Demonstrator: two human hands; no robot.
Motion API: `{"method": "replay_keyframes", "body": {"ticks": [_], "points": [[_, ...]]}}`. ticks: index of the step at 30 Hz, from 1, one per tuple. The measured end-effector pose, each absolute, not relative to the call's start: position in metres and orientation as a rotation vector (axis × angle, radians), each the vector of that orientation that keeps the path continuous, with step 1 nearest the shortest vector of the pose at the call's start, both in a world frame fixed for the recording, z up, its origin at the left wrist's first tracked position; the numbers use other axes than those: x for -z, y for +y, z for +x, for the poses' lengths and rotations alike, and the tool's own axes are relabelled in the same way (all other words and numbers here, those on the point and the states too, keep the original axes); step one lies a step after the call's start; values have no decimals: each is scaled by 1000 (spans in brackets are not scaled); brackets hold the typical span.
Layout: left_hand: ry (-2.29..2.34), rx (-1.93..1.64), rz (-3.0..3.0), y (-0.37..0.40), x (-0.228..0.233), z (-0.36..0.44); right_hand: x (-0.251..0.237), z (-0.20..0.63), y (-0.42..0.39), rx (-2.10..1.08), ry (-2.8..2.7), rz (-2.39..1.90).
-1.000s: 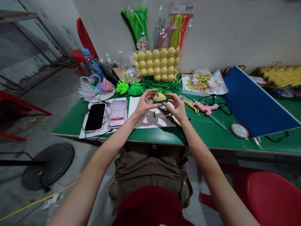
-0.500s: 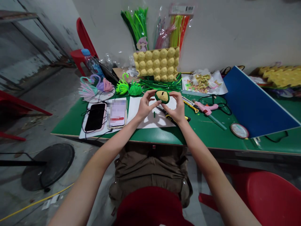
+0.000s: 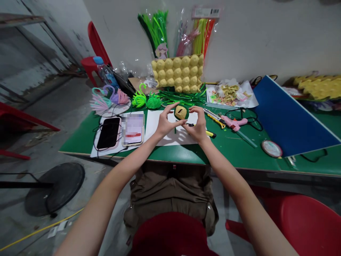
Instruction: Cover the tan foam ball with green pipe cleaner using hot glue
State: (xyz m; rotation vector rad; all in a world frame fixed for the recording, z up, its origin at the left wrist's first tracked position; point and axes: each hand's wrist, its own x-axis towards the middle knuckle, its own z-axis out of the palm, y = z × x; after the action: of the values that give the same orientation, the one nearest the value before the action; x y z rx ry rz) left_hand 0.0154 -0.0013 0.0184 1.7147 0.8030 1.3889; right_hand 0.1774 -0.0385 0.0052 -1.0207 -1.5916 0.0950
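Observation:
A yellow egg-carton cup (image 3: 182, 112) with a dark slit and a green fuzzy pipe-cleaner rim is held up over the white paper (image 3: 157, 128). My left hand (image 3: 165, 122) pinches it from the left, index finger at the top and thumb below. On the other side, my right hand (image 3: 198, 124) curls its fingers against the right edge, its thumb beneath. Partly hidden behind my right hand lies a yellow-and-black handled tool (image 3: 211, 134). A short green piece (image 3: 175, 130) rests on the paper.
Two phones (image 3: 108, 133) lie at left, near pipe-cleaner swans (image 3: 99, 101). A yellow egg tray (image 3: 178, 73) stands at the back. To the right are a utility knife (image 3: 215, 118), a pink glue gun (image 3: 234, 122), a tape roll (image 3: 271, 148) and a leaning blue board (image 3: 290, 117).
The egg-carton cup has turned between my fingers, so its slit now slants and more of its face shows. Both hands have shifted slightly.

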Motion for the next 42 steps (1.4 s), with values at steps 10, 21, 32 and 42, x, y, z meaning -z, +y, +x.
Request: {"method": "replay_keyframes", "body": {"ticks": [10, 21, 32, 42], "points": [[787, -1353, 1545, 1, -17, 19, -5, 178, -38, 6, -1592, -1066], [870, -1334, 1405, 6, -13, 20, -12, 185, -44, -93, -1635, -1331], [1025, -1284, 996, 15, -13, 9, 1, 248, -59, -220, -1831, -1502], [956, -1225, 860, 19, -11, 6, -34, 335, -46, -157, -1703, -2133]]}}
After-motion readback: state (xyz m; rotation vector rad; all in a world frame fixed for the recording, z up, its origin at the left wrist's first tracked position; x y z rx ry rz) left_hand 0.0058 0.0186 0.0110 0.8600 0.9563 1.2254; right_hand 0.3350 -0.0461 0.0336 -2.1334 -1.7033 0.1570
